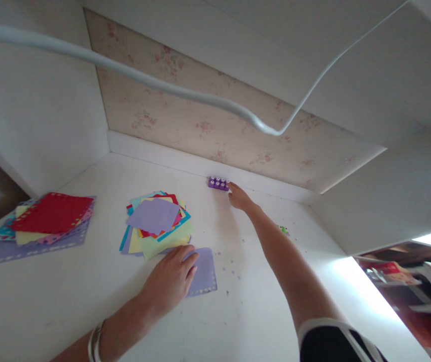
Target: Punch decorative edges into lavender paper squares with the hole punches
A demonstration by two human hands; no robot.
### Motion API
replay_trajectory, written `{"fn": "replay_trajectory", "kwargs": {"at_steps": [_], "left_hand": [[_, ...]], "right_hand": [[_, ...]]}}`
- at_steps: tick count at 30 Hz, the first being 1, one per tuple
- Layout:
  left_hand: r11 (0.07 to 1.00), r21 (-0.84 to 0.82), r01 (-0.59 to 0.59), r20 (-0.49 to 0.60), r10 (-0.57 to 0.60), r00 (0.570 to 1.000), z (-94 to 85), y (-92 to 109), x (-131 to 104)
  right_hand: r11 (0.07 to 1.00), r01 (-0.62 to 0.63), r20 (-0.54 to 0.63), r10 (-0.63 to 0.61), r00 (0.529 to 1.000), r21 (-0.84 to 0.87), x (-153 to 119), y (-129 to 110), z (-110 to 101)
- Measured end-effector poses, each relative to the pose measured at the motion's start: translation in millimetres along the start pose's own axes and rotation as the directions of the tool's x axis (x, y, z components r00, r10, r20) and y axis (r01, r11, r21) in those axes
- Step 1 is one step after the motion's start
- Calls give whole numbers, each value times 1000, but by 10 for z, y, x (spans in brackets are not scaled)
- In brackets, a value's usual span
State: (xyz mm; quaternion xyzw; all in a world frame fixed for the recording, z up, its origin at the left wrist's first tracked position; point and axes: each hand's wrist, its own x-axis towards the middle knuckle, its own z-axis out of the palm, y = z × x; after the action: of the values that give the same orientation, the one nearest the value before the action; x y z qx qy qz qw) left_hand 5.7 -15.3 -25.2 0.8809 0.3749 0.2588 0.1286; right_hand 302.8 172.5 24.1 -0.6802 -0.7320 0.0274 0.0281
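Observation:
A sheet of purple paper (205,269) with small holes punched along its edges lies on the white tabletop. My left hand (172,276) rests over its left part with the fingers lying flat. Farther back, a purple tray (217,187) holds several small purple pieces with round white tops. My right hand (240,196) reaches to the tray's right end, its fingertips drawn together there; what they pinch, if anything, is too small to make out. Beside my left hand is a loose pile of coloured paper (153,216), a purple sheet uppermost.
At the left lies a stack of hole-edged sheets, a red sheet (55,211) on top. A small green object (284,230) sits beyond my right forearm. Tiny purple paper bits (232,272) are scattered nearby. A pale cable (185,93) crosses the upper view before a flowered panel (204,125).

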Motion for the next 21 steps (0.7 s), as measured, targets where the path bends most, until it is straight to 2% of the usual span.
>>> {"fn": "replay_trajectory", "kwargs": {"at_steps": [3,6,11,15,19,20,21], "left_hand": [[1000,-9,-29,-11,29,1000,25,-27,-12],[999,-20,-43,-30,42,999,-5,-54,-4],[997,-46,69,-120,-74,990,-203,-97,80],[987,-4,163,-133,-162,978,-369,-129,147],[983,36,178,-67,-176,982,-381,-79,110],[984,52,171,-54,-168,984,-358,-51,87],[984,71,163,-43,-161,986,-329,-18,63]], "right_hand": [[999,-32,14,32,999,11,127,-4,13],[998,-57,10,57,998,25,140,1,4],[995,-51,-5,51,999,82,-63,-33,-31],[983,-20,-33,27,999,180,-500,-118,12],[952,-24,-65,46,997,305,-1159,-282,165],[930,-27,-80,61,995,367,-1332,-338,213],[829,-27,-120,113,986,559,-1499,-396,260]]}}
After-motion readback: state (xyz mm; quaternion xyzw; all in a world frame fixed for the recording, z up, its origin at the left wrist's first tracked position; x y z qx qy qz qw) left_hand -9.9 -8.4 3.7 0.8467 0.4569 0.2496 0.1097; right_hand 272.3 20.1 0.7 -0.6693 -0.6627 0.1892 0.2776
